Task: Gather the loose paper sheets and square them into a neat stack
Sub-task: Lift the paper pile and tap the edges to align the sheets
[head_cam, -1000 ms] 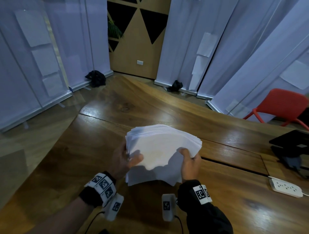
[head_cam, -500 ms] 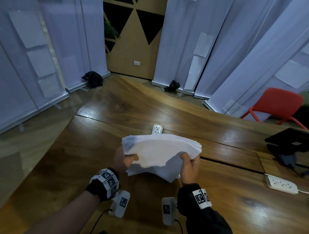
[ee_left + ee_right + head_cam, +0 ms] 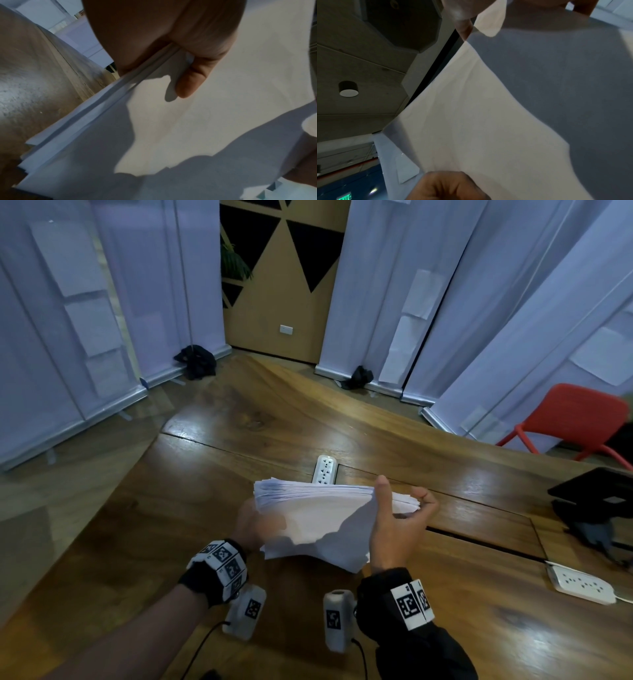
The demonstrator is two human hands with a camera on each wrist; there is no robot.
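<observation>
A thick stack of white paper sheets (image 3: 318,513) hangs in the air above the wooden table (image 3: 212,487), its edges uneven and its near corners drooping. My left hand (image 3: 251,525) grips the stack's left edge; the left wrist view shows its thumb (image 3: 188,81) lying on the top sheet (image 3: 197,135). My right hand (image 3: 394,518) holds the right edge, thumb upright against the near side and fingers (image 3: 424,501) curled round the far side. White paper (image 3: 479,121) fills the right wrist view.
A white power strip (image 3: 324,470) lies set in the table just behind the stack. At the right edge of the table lie another power strip (image 3: 582,583) and a black device (image 3: 596,508). A red chair (image 3: 575,419) stands beyond the table.
The stack has tipped from facing me to lying flatter and sits lower. My right hand has slid from the lower edge up to the right side, thumb now raised.
</observation>
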